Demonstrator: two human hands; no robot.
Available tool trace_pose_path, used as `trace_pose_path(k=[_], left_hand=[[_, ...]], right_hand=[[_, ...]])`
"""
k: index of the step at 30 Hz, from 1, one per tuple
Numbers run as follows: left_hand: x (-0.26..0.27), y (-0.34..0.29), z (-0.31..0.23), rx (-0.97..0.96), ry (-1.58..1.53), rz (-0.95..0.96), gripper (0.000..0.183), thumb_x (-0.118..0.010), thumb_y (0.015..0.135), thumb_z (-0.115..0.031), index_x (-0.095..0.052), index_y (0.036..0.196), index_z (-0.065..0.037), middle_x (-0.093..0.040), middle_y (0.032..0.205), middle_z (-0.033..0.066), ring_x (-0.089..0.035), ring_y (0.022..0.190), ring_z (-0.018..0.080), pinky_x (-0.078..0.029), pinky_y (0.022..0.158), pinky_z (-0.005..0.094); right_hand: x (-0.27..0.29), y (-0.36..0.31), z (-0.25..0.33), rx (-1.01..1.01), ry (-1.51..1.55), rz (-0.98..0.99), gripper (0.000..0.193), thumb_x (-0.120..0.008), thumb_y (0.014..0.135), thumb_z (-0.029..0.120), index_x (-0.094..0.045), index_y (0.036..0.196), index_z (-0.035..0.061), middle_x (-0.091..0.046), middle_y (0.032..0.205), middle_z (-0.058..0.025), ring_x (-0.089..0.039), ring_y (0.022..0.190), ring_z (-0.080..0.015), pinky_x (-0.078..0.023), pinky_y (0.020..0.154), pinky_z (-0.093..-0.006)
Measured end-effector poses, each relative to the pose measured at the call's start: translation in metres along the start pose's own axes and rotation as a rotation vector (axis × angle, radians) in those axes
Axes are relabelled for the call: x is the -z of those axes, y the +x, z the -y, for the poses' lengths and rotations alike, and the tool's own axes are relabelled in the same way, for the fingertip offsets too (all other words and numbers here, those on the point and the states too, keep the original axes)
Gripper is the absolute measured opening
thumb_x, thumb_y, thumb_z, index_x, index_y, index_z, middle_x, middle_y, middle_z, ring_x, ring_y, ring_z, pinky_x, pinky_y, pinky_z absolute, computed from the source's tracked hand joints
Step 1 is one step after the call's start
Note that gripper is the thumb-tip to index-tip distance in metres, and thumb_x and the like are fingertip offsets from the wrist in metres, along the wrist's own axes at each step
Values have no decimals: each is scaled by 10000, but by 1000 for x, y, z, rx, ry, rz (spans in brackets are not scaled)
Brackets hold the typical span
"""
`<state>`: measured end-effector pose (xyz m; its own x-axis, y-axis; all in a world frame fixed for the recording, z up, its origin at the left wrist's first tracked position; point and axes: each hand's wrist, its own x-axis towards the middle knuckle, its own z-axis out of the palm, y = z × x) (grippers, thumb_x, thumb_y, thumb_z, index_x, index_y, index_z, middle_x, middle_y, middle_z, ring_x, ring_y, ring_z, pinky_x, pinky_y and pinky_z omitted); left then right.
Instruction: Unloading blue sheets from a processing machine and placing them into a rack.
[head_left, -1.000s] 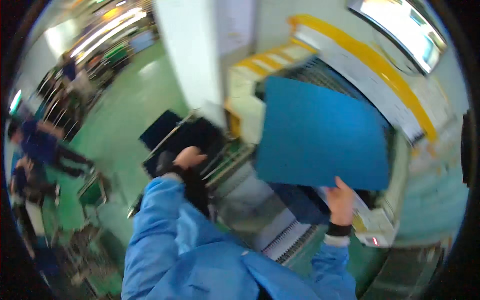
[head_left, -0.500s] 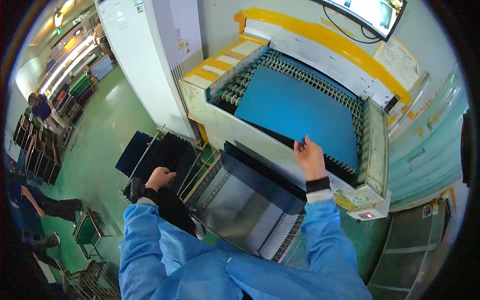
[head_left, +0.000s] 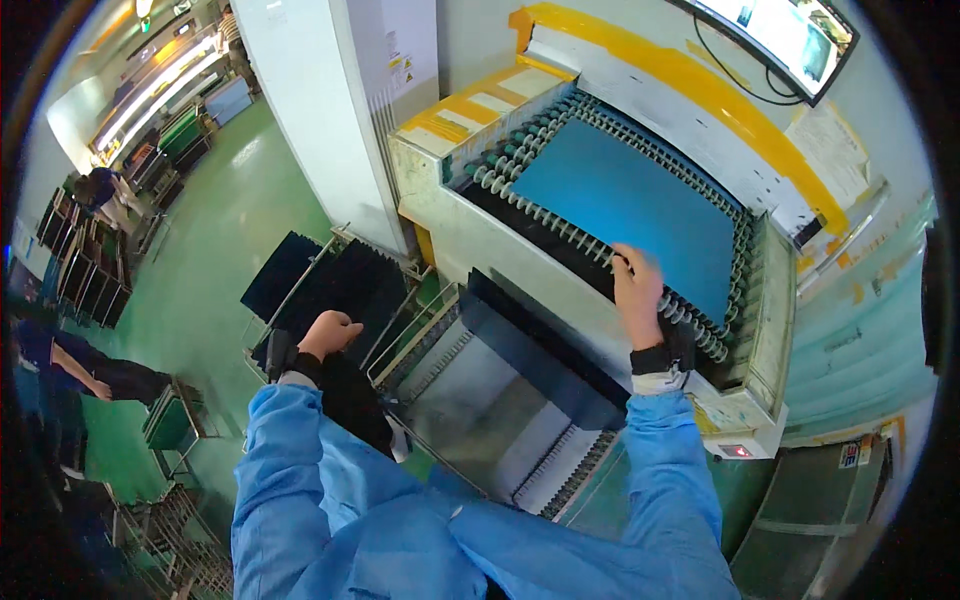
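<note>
A flat blue panel (head_left: 640, 205) lies on the rollers of a conveyor machine (head_left: 515, 225), with a row of rollers showing along its near edge. My right hand (head_left: 640, 288) is at that near edge, fingers curled and slightly smeared by motion; whether they still touch the panel I cannot tell. My left hand (head_left: 328, 334) is closed with nothing seen in it, above dark panels (head_left: 365, 290) standing in a rack. Between my arms is a slotted rack (head_left: 490, 405) with dark upright panels (head_left: 545, 345) at its far side.
A tall white cabinet (head_left: 310, 100) stands left of the machine. A lit screen (head_left: 785, 40) hangs above, to the right. Translucent sheeting (head_left: 860, 300) hangs at the right. People (head_left: 100, 190) and racks (head_left: 95, 270) are on the green floor (head_left: 245, 190) at the left.
The blue panel has moved farther onto the rollers, exposing the near row. My right hand has changed from pinching its edge to curled fingers. My left hand stays closed.
</note>
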<state>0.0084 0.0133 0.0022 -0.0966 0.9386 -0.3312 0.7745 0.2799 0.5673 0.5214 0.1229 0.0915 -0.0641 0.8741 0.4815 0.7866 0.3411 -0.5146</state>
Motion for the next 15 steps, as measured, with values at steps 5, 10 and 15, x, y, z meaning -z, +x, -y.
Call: trace_pose_path(k=[5,10,15], left_hand=[[-5,4,-1,46,-90,35,343,-636,792,-295,-641,660,21,-592,565,101,-590,518,205,-465,522,335],[4,-5,43,-85,63,-87,403,-626,800,-354,-646,707,38,-603,608,159,-608,575,269,-484,580,382],[17,-18,-20,142,78,88,447,-576,811,-438,-674,797,-3,-635,719,189,-608,664,333,-493,636,426]], right_hand=[[-14,6,-30,-22,-464,22,401,-558,868,346,-571,1223,159,-524,1276,-150,-446,1187,-369,-317,982,-511],[-39,37,-24,23,-502,58,405,-545,872,374,-559,1219,165,-537,1247,-149,-487,1139,-361,-372,942,-501],[-20,49,-102,717,-772,5,228,-615,837,196,-633,1057,138,-612,1096,-127,-570,998,-313,-468,851,-429]])
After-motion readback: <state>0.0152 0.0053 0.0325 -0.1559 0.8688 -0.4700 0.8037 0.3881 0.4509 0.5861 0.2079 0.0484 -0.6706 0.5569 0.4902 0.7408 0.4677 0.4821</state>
